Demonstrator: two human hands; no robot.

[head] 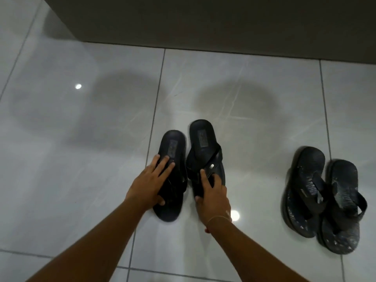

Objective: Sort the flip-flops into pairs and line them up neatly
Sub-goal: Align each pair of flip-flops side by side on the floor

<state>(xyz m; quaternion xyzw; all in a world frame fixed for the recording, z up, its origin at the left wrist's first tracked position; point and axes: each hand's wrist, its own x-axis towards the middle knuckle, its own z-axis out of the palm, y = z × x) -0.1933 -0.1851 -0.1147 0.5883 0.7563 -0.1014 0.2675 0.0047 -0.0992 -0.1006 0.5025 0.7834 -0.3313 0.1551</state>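
Observation:
Two plain black flip-flops lie side by side on the tiled floor, heels pointing away from me. My left hand (151, 180) grips the left flip-flop (173, 145) across its strap, fingers on the footbed and thumb at its near edge. My right hand (212, 195) grips the right flip-flop (203, 139) at its toe end, index finger on the strap. This flip-flop sits a little farther away than the left one. A second pair, dark blue and scuffed, stands to the right: one worn flip-flop (305, 180) and its mate (341, 210) touching it, slightly nearer.
A dark wall or cabinet base (203, 21) runs along the far edge of the glossy white tile floor (81, 139). Ceiling lights reflect as bright spots on the tiles.

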